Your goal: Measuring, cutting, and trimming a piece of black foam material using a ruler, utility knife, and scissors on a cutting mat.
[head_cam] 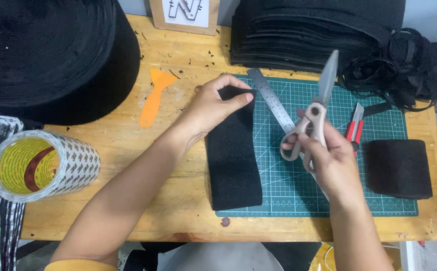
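- My left hand (211,108) pinches the top end of the black strip (233,150) lying on the green mat (374,200).
- My right hand (329,160) grips the scissors (315,113), blades up.
- Risks: the strip could shift under a loose pinch and cut crooked; the blades could nick my fingers.

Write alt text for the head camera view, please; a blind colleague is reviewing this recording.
A person's left hand pinches the top edge of a black felt strip lying on a green cutting mat, while the right hand holds scissors upright, blades closed. A steel ruler, utility knife, orange scraper and tape roll lie on the wooden table.
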